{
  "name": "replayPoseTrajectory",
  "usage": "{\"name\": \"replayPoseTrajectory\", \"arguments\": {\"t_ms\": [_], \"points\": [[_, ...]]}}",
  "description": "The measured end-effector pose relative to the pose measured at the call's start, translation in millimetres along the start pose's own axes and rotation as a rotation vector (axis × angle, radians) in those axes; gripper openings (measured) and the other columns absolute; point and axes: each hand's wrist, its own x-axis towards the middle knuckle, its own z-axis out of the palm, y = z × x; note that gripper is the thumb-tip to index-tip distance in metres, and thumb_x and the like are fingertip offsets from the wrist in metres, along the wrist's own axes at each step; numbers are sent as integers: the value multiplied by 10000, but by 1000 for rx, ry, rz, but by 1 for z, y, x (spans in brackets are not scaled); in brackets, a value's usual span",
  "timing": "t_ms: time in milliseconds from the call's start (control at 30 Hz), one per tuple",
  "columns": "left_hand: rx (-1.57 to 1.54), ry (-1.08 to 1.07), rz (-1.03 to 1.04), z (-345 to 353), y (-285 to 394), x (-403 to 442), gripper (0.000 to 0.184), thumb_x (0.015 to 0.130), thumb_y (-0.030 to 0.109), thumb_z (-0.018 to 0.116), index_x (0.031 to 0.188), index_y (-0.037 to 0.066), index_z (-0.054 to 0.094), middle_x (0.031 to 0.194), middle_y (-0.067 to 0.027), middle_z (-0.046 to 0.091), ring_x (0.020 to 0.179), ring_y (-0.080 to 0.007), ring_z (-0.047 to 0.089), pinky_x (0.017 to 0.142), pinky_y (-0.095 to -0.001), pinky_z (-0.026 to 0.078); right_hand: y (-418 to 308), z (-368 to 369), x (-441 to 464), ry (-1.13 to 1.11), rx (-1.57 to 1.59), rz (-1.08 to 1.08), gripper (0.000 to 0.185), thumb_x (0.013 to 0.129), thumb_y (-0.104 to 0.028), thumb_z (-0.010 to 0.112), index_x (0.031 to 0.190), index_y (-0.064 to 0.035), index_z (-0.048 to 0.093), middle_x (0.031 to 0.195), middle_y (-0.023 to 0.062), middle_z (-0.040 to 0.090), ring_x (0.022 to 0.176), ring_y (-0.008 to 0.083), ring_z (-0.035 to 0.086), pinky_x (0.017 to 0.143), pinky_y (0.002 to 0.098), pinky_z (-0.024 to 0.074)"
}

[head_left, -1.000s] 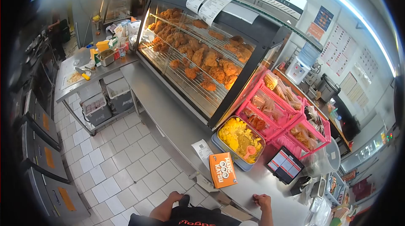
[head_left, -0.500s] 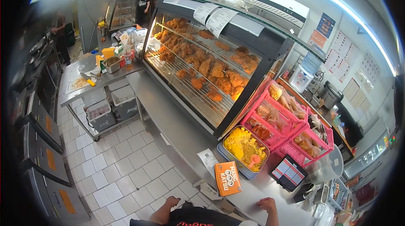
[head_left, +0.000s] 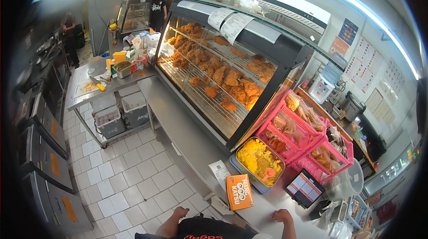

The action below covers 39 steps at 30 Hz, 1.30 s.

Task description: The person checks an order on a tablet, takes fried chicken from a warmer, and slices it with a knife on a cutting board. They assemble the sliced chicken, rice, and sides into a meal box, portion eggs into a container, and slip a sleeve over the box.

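My left hand [head_left: 180, 212] hangs over the tiled floor by the counter's front edge, its fingers curled in and nothing visible in them. Over the steel counter, my right hand [head_left: 281, 216] is empty with its fingers loosely extended; whether it touches the surface I cannot tell. Between the hands and a little farther in stands an orange Mang Katsu box [head_left: 240, 191], closed, beside a printed receipt [head_left: 219, 170]. Behind the box, a metal tray [head_left: 232, 162] contains yellow food with a pink scoop [head_left: 268, 174] in it. A tablet [head_left: 305, 187] on a stand is to the right hand's upper right.
A glass warmer [head_left: 214, 67] full of fried chicken spans the counter. Pink baskets [head_left: 307, 152] of packed food stand at its right. Farther left is a steel prep table [head_left: 84, 96] with tubs beneath it. Two people are in the background, one in a black shirt [head_left: 157, 11].
The whole view has shifted slightly with my head. Both hands keep about the same places, and the box, tray and tablet show no clear movement on the counter.
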Motion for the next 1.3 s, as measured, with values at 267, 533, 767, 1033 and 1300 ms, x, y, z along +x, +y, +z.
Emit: {"name": "replayPoseTrajectory", "arguments": {"t_ms": [267, 533, 767, 1033, 1300], "points": [[-59, 80, -80, 1, -19, -32, 507, 790, 499, 576, 767, 20, 740, 808, -186, 716, 794, -309, 705, 824, -396, 544, -16, 9, 47, -169, -397, -310, 257, 680, -217, 836, 786, -55, 666, 738, 35, 701, 684, 139, 672, 593, 289, 547], [-393, 459, -173, -25, -74, -29, 532, 777, 421, 639, 990, -64, 686, 1039, -273, 675, 1044, -391, 642, 919, -445, 491, -44, 7, 43, -56, -506, -442, 372, 782, -433, 597, 782, -87, 732, 862, 178, 696, 837, 373, 660, 764, 450, 524], [293, 281, -126, -89, -126, 18, 541, 792, 444, 623, 972, -60, 703, 1016, -275, 681, 931, -380, 680, 820, -432, 536, -118, 26, 4, 294, -550, -317, 370, 835, -420, 648, 879, -57, 707, 960, 204, 673, 927, 392, 628, 835, 488, 496], [-401, -6, -167, -215, -74, 54, 340, 872, 304, 637, 1025, 9, 562, 789, -108, 623, 569, -183, 587, 433, -302, 424, -192, 91, -66, 691, 181, -3, 223, 834, -247, 668, 915, -39, 677, 829, 135, 705, 778, 288, 684, 729, 365, 536], [-207, -138, -78, -273, -49, 121, 432, 871, 377, 625, 1128, 45, 522, 992, -141, 639, 820, -260, 634, 675, -395, 501, -162, 155, -113, 1141, 340, 86, 194, 858, -221, 654, 909, -34, 657, 827, 133, 698, 775, 277, 678, 736, 378, 529]]}}
